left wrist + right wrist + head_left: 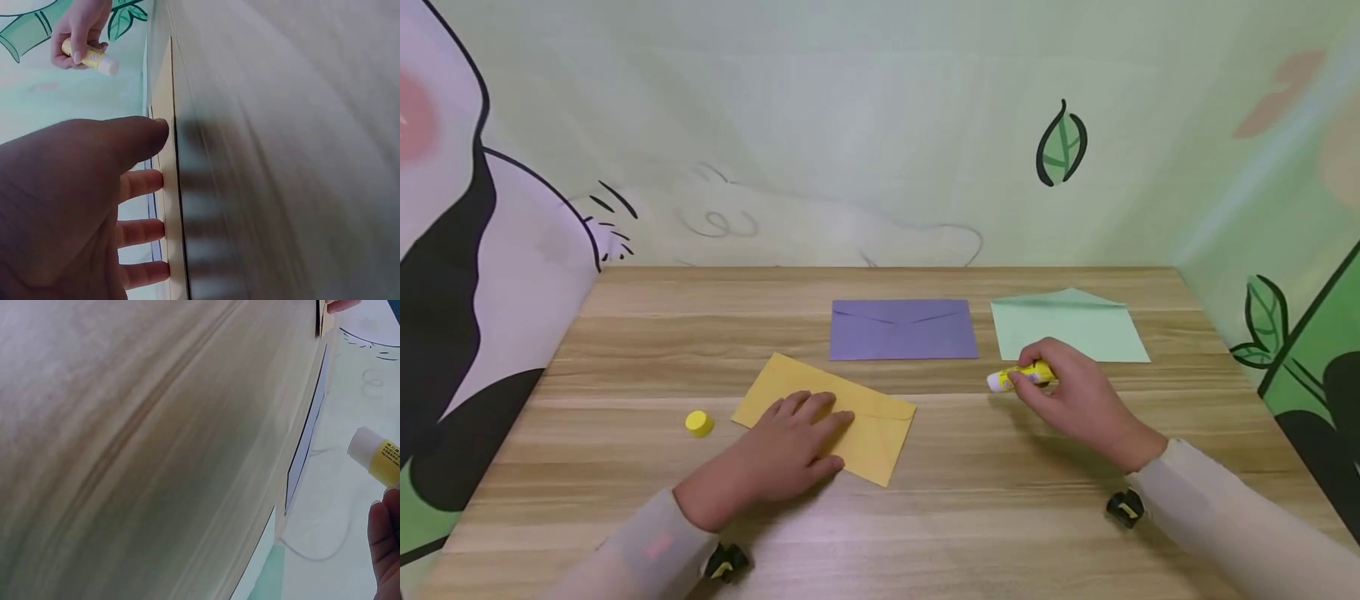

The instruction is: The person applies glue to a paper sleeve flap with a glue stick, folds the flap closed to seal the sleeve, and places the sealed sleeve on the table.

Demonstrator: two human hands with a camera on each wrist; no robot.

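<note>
My left hand [786,450] rests with spread fingers on a yellow envelope [876,437], which lies at a slant on the table. In the left wrist view the fingertips [147,231] and thumb touch its surface along the near edge. Above the table to the right, my right hand [1078,404] grips a yellow glue stick [1030,375] between thumb and fingers. Its white end [364,447] points left, without a cap over it. A round yellow cap [698,423] sits on the table left of the envelope.
A purple envelope [902,337] with its flap down lies toward the back of the wooden table [955,517]. Right of it is a mint green envelope [1037,329] with its flap raised, partly behind my right hand. A painted wall [850,133] stands behind the table.
</note>
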